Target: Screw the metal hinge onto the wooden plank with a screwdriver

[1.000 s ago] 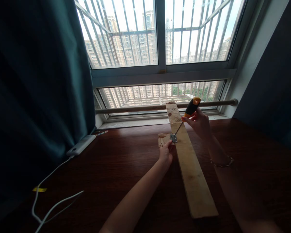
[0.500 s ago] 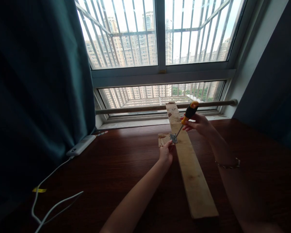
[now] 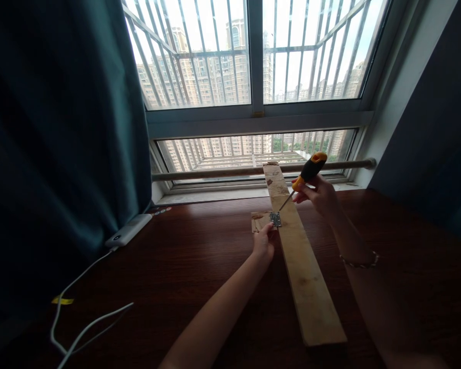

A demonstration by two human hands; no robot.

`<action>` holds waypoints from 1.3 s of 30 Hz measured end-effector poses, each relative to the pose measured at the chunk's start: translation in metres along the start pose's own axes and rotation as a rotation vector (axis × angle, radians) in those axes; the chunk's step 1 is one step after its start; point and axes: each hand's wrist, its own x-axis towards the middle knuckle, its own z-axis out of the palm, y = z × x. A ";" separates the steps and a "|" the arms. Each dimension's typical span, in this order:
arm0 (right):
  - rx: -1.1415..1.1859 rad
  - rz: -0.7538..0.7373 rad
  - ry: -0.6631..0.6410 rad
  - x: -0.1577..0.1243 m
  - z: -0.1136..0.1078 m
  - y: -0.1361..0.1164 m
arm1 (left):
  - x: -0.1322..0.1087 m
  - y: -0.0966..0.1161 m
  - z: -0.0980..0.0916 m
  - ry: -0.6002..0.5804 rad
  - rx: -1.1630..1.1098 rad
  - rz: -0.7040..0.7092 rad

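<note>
A long pale wooden plank (image 3: 303,266) lies on the dark wooden table (image 3: 184,266), running away towards the window. A small metal hinge (image 3: 275,219) sits at the plank's left edge, joining a short wood block (image 3: 258,221). My left hand (image 3: 263,244) has its fingers closed and presses at the hinge and block. My right hand (image 3: 318,193) grips a screwdriver (image 3: 303,177) with a yellow and black handle, its tip slanting down at the hinge.
A white power bank (image 3: 128,230) with a white cable (image 3: 80,307) lies at the left, beside a dark teal curtain (image 3: 61,128). A metal rail (image 3: 215,172) runs below the barred window. A dark wall stands at the right.
My right hand has shifted its hold on the screwdriver, dipping and then rising a little to the right. My left hand, the plank and the hinge have stayed put.
</note>
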 end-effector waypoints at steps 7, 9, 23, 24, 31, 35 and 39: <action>-0.037 -0.001 -0.019 0.001 0.006 0.005 | -0.004 0.001 0.002 -0.012 -0.003 0.006; -0.029 0.002 -0.016 0.001 0.006 0.006 | -0.005 0.002 0.003 -0.007 -0.007 0.011; -0.027 0.000 -0.022 -0.001 0.007 0.002 | 0.001 0.000 -0.001 -0.003 0.014 -0.005; -0.039 0.001 -0.025 -0.001 0.008 0.001 | 0.000 0.000 0.000 -0.001 0.012 -0.009; -0.222 -0.108 0.027 -0.006 0.012 -0.008 | -0.003 0.001 0.002 0.006 0.015 -0.006; -0.270 -0.147 0.070 -0.006 0.016 -0.007 | -0.001 0.000 0.001 0.014 0.013 -0.005; -0.269 -0.166 0.051 -0.005 0.021 0.001 | 0.001 -0.001 -0.001 -0.003 0.016 -0.007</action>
